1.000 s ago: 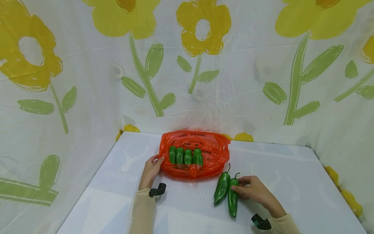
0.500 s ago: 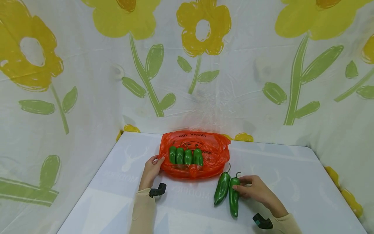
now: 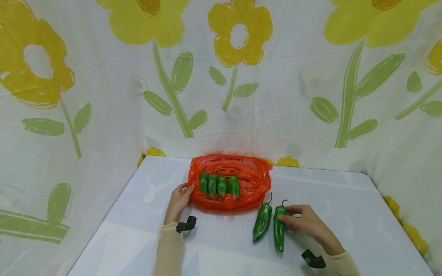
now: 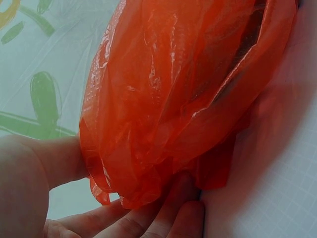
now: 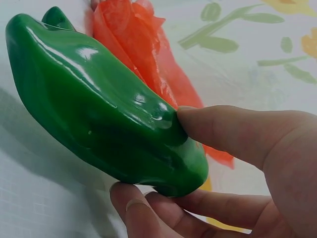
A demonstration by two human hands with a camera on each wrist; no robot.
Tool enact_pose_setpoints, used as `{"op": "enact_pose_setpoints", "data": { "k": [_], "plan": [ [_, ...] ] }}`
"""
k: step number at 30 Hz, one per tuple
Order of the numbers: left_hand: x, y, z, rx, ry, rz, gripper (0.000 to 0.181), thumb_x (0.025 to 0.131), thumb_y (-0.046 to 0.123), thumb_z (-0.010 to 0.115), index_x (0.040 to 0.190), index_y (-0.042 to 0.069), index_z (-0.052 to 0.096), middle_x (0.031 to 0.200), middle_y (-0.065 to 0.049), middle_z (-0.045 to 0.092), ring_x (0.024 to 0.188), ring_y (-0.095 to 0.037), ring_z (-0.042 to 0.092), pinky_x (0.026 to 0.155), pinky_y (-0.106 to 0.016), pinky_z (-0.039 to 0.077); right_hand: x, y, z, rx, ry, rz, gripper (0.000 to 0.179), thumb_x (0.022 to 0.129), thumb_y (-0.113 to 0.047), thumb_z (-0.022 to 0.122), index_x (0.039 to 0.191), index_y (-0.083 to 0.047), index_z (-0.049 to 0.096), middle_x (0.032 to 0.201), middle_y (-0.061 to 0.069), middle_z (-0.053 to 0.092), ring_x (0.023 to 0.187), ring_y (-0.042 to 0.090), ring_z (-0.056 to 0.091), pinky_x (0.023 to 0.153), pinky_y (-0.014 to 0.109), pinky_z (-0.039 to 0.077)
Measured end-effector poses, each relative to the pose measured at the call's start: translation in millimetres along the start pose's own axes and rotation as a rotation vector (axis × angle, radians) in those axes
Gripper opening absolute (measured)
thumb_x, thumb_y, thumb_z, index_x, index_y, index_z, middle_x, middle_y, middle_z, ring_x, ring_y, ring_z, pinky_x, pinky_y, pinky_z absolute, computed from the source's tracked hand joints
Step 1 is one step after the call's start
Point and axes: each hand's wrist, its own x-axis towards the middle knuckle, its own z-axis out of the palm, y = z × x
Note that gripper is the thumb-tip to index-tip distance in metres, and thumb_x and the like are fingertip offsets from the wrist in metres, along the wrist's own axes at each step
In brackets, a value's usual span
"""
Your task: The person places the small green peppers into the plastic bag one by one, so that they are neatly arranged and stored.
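Note:
A red plastic bag (image 3: 255, 191) with dark printing lies at the back middle of the table, its mouth facing me. Several green peppers (image 3: 212, 184) stand side by side inside it. My left hand (image 3: 179, 201) pinches the bag's left edge; in the left wrist view the thumb is on one side of the film (image 4: 143, 124) and the fingers on the other. My right hand (image 3: 305, 224) holds a long green pepper (image 3: 279, 234) between thumb and fingertips near its stem end. Just left of it lies another green pepper (image 3: 262, 222), its stem pointing towards the bag.
The white table (image 3: 345, 214) has faint printed patterns. A flower-printed curtain (image 3: 290, 96) hangs behind it and along both sides. A black device (image 3: 186, 224) sits on the left wrist, and another (image 3: 313, 259) on the right.
My right hand has shifted slightly right and away from me with its pepper, widening the gap to the pepper beside it. The left hand and the bag have stayed in place.

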Motion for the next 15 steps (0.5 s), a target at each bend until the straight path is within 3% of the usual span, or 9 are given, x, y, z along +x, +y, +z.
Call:
{"op": "enact_pose_setpoints", "data": {
  "k": [4, 15],
  "plan": [
    [0.8, 0.0, 0.6, -0.007, 0.004, 0.021, 0.064, 0.105, 0.041, 0.054, 0.155, 0.002, 0.041, 0.146, -0.027, 0.058, 0.126, -0.034, 0.062, 0.103, -0.043, 0.055, -0.8, 0.7, -2.7, 0.012, 0.005, -0.007, 0.067, 0.092, -0.035, 0.077, 0.136, 0.012, 0.058, 0.113, 0.016, 0.072, 0.085, 0.018, 0.072, 0.073, 0.035, 0.064],
    [2.0, -2.0, 0.8, -0.008, 0.002, 0.007, 0.068, 0.105, 0.045, 0.054, 0.155, 0.002, 0.04, 0.148, -0.028, 0.056, 0.129, -0.037, 0.061, 0.111, -0.051, 0.052, -2.5, -0.8, -9.4, 0.028, 0.035, -0.015, 0.068, 0.094, -0.036, 0.075, 0.139, 0.012, 0.056, 0.12, 0.022, 0.073, 0.087, 0.021, 0.075, 0.073, 0.037, 0.064]
  ]
}}
